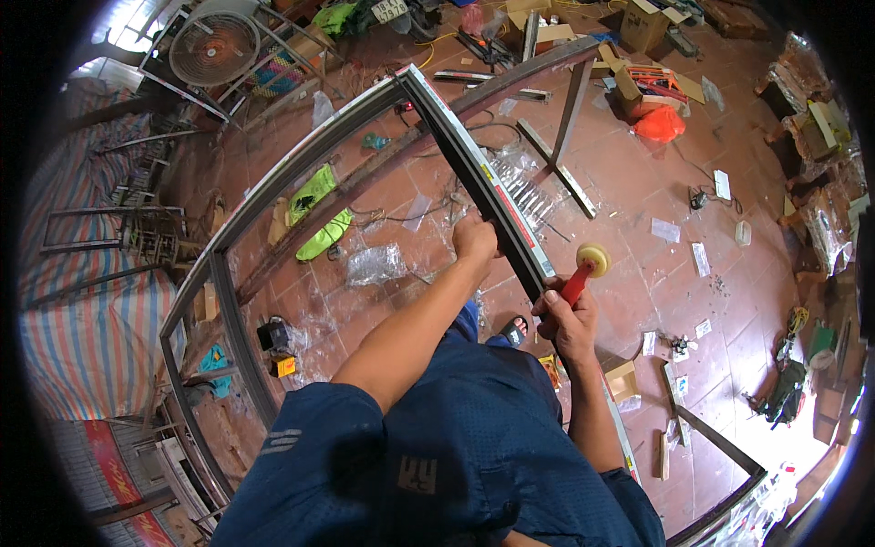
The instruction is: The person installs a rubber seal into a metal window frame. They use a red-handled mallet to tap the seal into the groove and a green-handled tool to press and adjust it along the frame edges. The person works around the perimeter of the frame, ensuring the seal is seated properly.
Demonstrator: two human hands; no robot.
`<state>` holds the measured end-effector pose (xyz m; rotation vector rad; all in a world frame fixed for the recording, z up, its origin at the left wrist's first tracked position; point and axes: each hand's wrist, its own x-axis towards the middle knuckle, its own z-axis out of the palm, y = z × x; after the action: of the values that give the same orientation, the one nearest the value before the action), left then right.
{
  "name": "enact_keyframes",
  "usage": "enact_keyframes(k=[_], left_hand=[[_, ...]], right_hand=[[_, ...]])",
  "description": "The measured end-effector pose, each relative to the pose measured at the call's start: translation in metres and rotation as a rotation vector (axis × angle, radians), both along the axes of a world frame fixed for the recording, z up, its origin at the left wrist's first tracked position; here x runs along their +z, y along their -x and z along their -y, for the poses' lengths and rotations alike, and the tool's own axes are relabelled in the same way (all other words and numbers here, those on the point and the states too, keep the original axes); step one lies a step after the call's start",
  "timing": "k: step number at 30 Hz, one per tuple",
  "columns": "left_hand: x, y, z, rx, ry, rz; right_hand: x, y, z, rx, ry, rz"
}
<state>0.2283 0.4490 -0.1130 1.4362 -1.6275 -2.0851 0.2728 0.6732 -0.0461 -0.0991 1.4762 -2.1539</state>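
Observation:
A large dark metal window or door frame (474, 178) with a pale protective strip along its edge lies across in front of me, raised above the floor. My left hand (476, 239) is closed in a fist against the inner side of its bar; what the fingers hold, if anything, is hidden. My right hand (570, 324) is closed round the red handle of a mallet (592, 259) with a pale yellow round head. The mallet head points away from me, just right of the bar. The right fingers also rest by the bar's edge.
A brown support beam (337, 196) runs under the frame. On the tiled floor lie a bright green cloth (319, 214), plastic wrap (375, 264), an orange bag (660, 124) and cardboard boxes (643, 27). A fan (214, 47) stands far left, near striped sheeting (91, 337).

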Motion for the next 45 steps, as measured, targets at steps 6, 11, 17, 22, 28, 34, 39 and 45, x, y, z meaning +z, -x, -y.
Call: enact_keyframes(k=[6, 11, 17, 22, 28, 34, 39, 45], left_hand=[[0.008, -0.005, 0.005, -0.081, -0.053, -0.045], [0.004, 0.027, 0.038, 0.103, 0.061, -0.070], [-0.021, 0.048, 0.065, 0.129, 0.032, 0.002], [-0.036, 0.052, 0.072, 0.096, 0.258, 0.112], [-0.015, 0.056, 0.088, 0.095, 0.097, -0.015], [0.017, 0.066, 0.101, 0.119, -0.137, -0.061], [0.017, 0.074, 0.105, 0.057, -0.050, 0.026], [0.015, 0.065, 0.130, -0.194, 0.032, 0.043]], right_hand=[[0.010, 0.002, 0.000, -0.007, -0.029, 0.015], [0.011, 0.003, -0.003, 0.022, -0.062, 0.051], [0.004, 0.000, -0.004, 0.000, -0.005, 0.084], [0.006, 0.001, 0.000, -0.003, 0.007, 0.019], [0.005, 0.002, -0.004, 0.028, -0.044, 0.039], [0.005, -0.004, -0.001, -0.043, 0.052, 0.034], [-0.003, -0.002, 0.006, -0.107, 0.128, 0.027], [0.020, 0.010, 0.033, -0.182, 0.247, 0.013]])
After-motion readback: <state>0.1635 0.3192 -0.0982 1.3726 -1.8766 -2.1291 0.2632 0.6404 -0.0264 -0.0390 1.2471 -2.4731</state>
